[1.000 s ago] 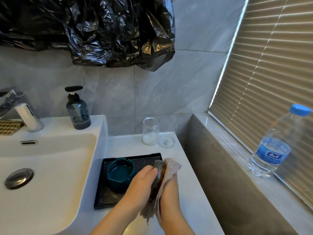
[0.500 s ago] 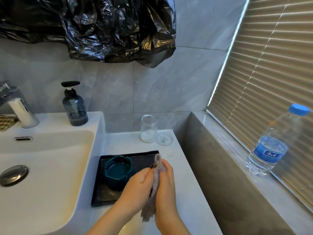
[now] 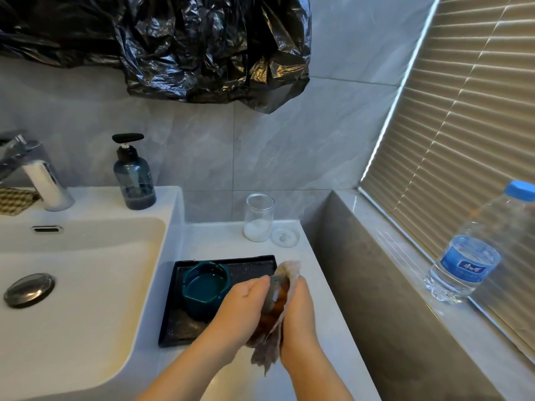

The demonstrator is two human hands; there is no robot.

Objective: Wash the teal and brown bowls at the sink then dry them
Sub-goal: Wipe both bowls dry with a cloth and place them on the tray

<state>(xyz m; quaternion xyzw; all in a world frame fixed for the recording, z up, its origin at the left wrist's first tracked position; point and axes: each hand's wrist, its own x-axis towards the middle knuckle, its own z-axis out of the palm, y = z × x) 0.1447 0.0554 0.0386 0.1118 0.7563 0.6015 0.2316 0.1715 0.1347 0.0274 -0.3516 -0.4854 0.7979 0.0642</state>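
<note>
The teal bowl [image 3: 205, 287] stands upright on the black tray [image 3: 173, 328] beside the sink [image 3: 72, 285]. Over the tray's right edge my left hand [image 3: 237, 311] grips the brown bowl [image 3: 276, 299], which stands on its edge between both hands. My right hand [image 3: 298, 311] presses a beige cloth [image 3: 269, 351] against the bowl's far side; the cloth wraps over the rim and hangs down below. Most of the brown bowl is hidden by hands and cloth.
A faucet [image 3: 34, 175] and a dark soap dispenser [image 3: 134, 175] stand at the sink's back. A glass jar [image 3: 258, 217] with white powder and its lid [image 3: 285, 237] sit behind the tray. A water bottle [image 3: 474, 247] stands on the window ledge at right.
The brown bowl has turned between my hands, and its amber side shows again. The cloth has shifted with my right hand over the rim. The teal bowl stays on the tray.
</note>
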